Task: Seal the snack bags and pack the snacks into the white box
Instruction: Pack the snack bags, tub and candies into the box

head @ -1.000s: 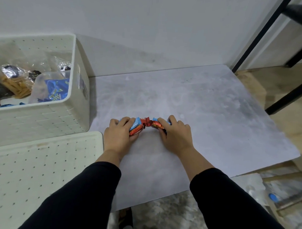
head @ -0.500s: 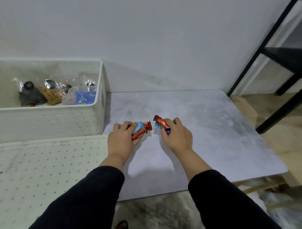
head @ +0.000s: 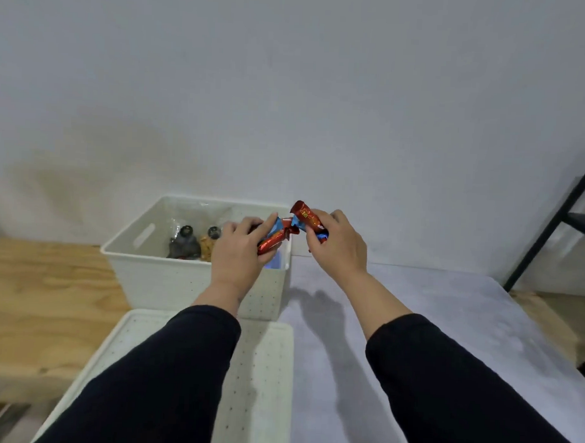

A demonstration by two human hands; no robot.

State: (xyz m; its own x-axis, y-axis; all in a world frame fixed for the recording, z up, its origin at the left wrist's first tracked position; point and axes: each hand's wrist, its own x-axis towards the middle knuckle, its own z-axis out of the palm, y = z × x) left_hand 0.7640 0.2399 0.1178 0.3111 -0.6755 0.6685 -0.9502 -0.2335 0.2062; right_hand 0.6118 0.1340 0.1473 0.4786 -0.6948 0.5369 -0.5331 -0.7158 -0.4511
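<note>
Both hands are raised in the middle of the frame, each curled around its own red-and-blue foil snack bar. The left hand (head: 238,249) grips the left snack bar (head: 273,237) with the fingers wrapped over its top and the thumb underneath; the bar slants from lower left to upper right, and its crimped upper end sticks out toward the centre. The right hand (head: 336,244) holds the right snack bar (head: 307,217) between fingers and thumb, the bar tilted so its red end points to the upper left, above the knuckles. The inner ends of the two bars are very near one another; whether they touch cannot be told. Both bars hang in the air over the right rim of the white box (head: 169,283), which stands left of centre against the pale wall (head: 289,88). Inside the box, toward its back, lie clear snack bags (head: 192,241), one with dark contents and one with tan biscuit-like pieces, and a bit of blue packaging shows behind the left wrist. A white perforated lid (head: 262,369) lies flat in the lower centre of the frame, just in front of the box, partly covered by the left black sleeve (head: 153,382). To the right spreads a grey mat (head: 430,325), with the hands' shadow on it. Bare plywood (head: 43,295) shows at the left, and a black metal frame (head: 563,214) stands at the right edge.
</note>
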